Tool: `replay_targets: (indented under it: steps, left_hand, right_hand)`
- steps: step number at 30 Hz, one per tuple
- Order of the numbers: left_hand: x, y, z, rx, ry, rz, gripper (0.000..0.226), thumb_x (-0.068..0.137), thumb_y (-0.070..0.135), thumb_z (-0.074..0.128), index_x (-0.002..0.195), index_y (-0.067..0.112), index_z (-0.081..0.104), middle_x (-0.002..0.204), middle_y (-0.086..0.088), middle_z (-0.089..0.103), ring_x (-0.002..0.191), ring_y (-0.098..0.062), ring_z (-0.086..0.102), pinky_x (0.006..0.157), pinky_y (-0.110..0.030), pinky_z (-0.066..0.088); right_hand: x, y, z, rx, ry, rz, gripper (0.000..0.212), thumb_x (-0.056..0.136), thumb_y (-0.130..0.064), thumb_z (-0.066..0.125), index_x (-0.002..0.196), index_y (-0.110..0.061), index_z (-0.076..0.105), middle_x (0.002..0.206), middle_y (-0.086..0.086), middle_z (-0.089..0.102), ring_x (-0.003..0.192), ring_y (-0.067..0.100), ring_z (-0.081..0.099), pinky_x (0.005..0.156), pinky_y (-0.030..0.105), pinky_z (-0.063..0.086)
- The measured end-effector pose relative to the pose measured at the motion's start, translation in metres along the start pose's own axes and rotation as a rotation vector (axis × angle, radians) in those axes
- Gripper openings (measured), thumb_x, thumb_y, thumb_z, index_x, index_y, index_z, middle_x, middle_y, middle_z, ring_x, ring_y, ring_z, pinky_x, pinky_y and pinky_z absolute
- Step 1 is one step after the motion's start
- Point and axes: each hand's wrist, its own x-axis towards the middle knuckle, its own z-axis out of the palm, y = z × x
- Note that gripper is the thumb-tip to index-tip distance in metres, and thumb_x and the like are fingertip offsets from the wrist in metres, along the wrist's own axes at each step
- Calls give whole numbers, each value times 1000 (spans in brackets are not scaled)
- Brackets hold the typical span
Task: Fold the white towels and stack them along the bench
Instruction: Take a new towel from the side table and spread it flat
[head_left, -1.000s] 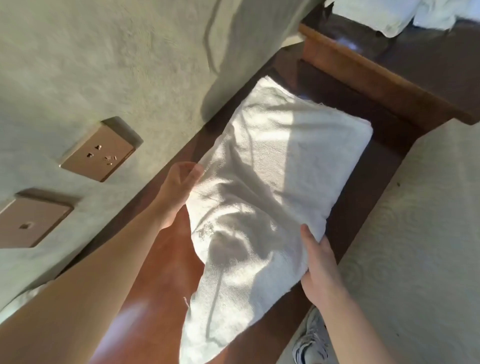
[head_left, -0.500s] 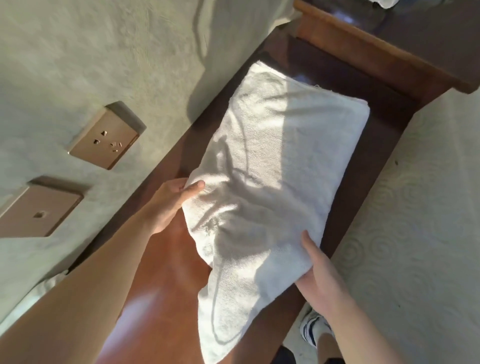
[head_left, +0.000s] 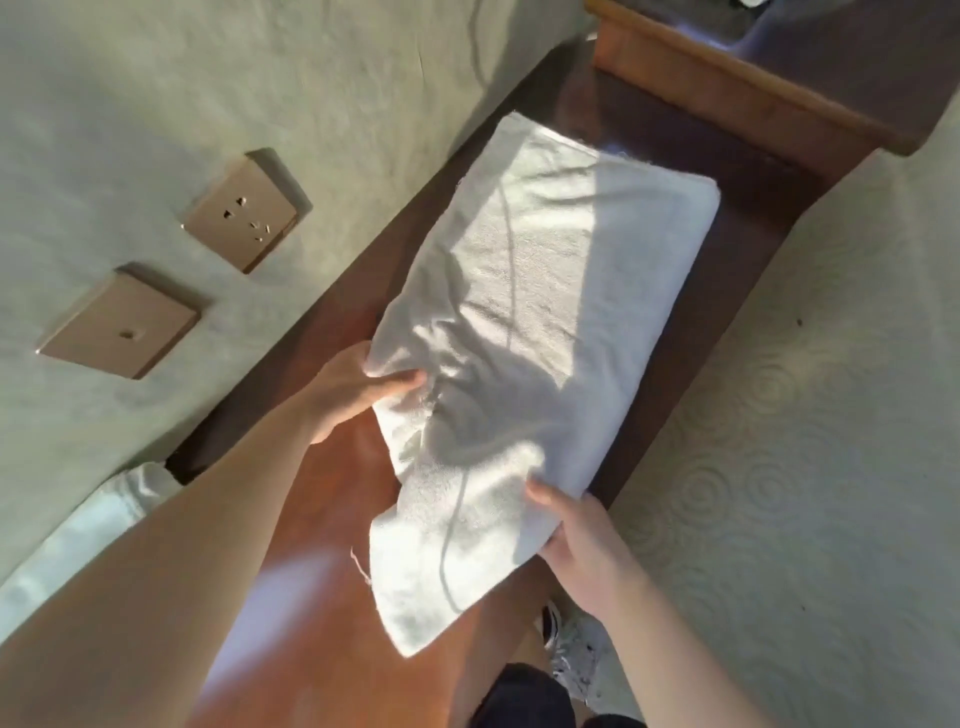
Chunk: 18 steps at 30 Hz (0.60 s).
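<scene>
A white towel lies lengthwise on the dark wooden bench that runs along the wall. Its far part lies flat; its near end is lifted and rumpled. My left hand grips the towel's left edge, thumb on top. My right hand holds the right near edge, thumb on the cloth and fingers beneath. A loose corner of the towel hangs down between my arms, with a thread trailing from it.
Two bronze wall plates sit on the pale wall left of the bench. A raised wooden ledge ends the bench at the far side. Patterned carpet lies to the right. My shoe shows below.
Both hands have lowered the towel's near end toward the bench. My left hand has closed on the left edge with its thumb on top. The camera has tilted down.
</scene>
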Motion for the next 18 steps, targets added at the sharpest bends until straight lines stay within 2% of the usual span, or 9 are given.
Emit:
replay_targets:
  steps: [2, 4, 7, 9, 11, 12, 15, 16, 18]
  left_hand:
    - [-12, -2, 3, -191, 150, 4, 46, 79, 47, 82, 113, 19, 69, 102, 0, 73, 100, -20, 66, 86, -30, 47]
    - [-24, -4, 8, -375, 268, 9, 44, 81, 37, 82, 114, 13, 68, 103, -11, 72, 99, -29, 68, 91, -37, 52]
    - [-32, -17, 13, -579, 100, 46, 48, 85, 29, 78, 127, 13, 62, 118, -10, 73, 112, -25, 69, 107, -44, 49]
    - [-35, -29, 8, -469, -92, 48, 48, 91, 26, 73, 135, 17, 58, 126, -7, 70, 120, -24, 66, 107, -42, 45]
    - [-39, -40, 0, -261, -256, -10, 53, 87, 32, 77, 136, 25, 59, 128, 3, 70, 122, -17, 64, 108, -38, 42]
    - [-40, -43, -3, -144, -274, -42, 56, 81, 39, 81, 132, 28, 62, 124, 7, 71, 120, -14, 64, 107, -35, 41]
    - [-43, -49, -5, 98, -72, -43, 42, 81, 46, 80, 114, 24, 68, 106, 4, 74, 104, -16, 67, 83, -25, 48]
    - [-41, -52, -8, 171, 26, 28, 38, 84, 50, 77, 107, 21, 69, 100, 1, 74, 97, -21, 68, 78, -28, 50]
    - [-39, -52, -14, 242, 189, 171, 47, 80, 65, 70, 97, 21, 70, 88, 0, 73, 81, -25, 68, 70, -38, 50]
  right_hand:
    - [-5, 4, -1, 147, -40, -25, 54, 88, -32, 73, 137, -15, 60, 134, 12, 66, 127, 28, 61, 115, 50, 39]
    - [-13, 15, 1, 184, -81, -52, 56, 91, -35, 73, 142, -18, 56, 141, 14, 60, 132, 32, 56, 116, 53, 38]
    - [-25, 42, 8, 92, -103, 60, 52, 93, -20, 69, 142, -19, 51, 137, 13, 63, 125, 32, 62, 105, 52, 50]
    - [-28, 54, 10, 115, -111, 22, 41, 96, -11, 61, 137, -17, 57, 131, 13, 66, 119, 29, 65, 94, 45, 55]
    - [-35, 61, 15, 233, -116, -16, 40, 99, -20, 57, 138, -14, 59, 135, 14, 65, 126, 32, 61, 103, 48, 50]
    - [-41, 65, 18, 303, -116, -35, 41, 100, -26, 56, 139, -13, 60, 136, 14, 64, 128, 33, 60, 108, 50, 47]
    - [-56, 84, 28, 296, -126, 9, 40, 102, -30, 55, 139, -15, 60, 138, 13, 63, 129, 31, 60, 108, 50, 45]
    - [-58, 91, 29, 275, -121, 47, 38, 102, -26, 55, 138, -15, 61, 137, 12, 64, 126, 30, 62, 105, 49, 48]
    - [-59, 102, 30, 266, -110, 48, 38, 100, -21, 57, 137, -13, 63, 132, 12, 67, 119, 30, 66, 99, 48, 53]
